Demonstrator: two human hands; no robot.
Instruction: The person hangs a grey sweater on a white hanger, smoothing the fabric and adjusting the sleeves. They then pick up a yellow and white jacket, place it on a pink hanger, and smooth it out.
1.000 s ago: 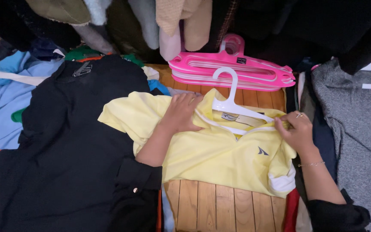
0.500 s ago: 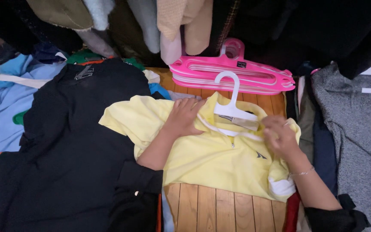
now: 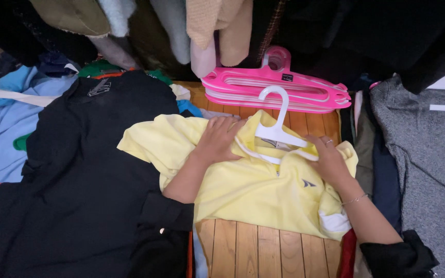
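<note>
Left hand (image 3: 221, 139) lies flat, fingers spread, on the yellow polo shirt (image 3: 243, 185); right hand (image 3: 326, 160) presses its shoulder over the white hanger (image 3: 279, 135) (fingers loosely curled, gripping nothing visible). Hanger arm could slip out the collar if the fabric bunches.

Place: a clothes shop or garment stall
Hanging stock: coats and knitwear (image 3: 217, 31) crowded along 12 o'clock
Hangers: a stack of pink hangers (image 3: 279, 87) at 1 o'clock
Surface: a wooden slat table (image 3: 263, 252) at 6 o'clock
Piles: folded garments (image 3: 78, 170) at 9 o'clock, grey knit (image 3: 428, 154) at 3 o'clock
</note>
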